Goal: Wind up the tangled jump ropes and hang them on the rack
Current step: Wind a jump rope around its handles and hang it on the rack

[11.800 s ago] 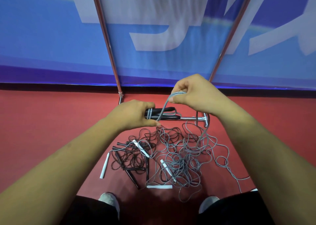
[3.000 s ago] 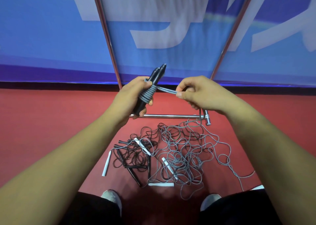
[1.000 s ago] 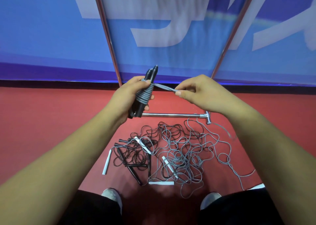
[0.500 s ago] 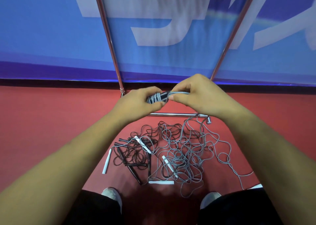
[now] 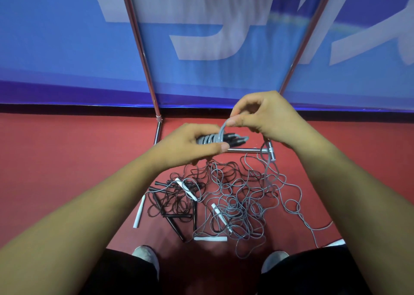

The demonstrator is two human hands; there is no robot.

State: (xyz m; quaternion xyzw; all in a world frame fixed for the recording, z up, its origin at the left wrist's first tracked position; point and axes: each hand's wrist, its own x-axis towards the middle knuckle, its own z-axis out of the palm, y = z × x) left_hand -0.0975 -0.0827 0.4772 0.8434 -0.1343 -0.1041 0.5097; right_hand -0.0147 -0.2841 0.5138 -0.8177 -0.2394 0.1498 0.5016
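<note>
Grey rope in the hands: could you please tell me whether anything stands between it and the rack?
Nothing solid, but the rope, coiled in the left hand and pinched by the right hand, trails into the floor tangle before the rack.

Blue banner [image 5: 67, 48], white lettering, at back; red floor [image 5: 56, 160]; pale shoes [image 5: 145, 256] below.

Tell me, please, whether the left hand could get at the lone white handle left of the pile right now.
Probably not yet: the left hand grips the black handles wrapped in grey rope. The white handle itself lies uncovered on the red floor, well below that hand.
</note>
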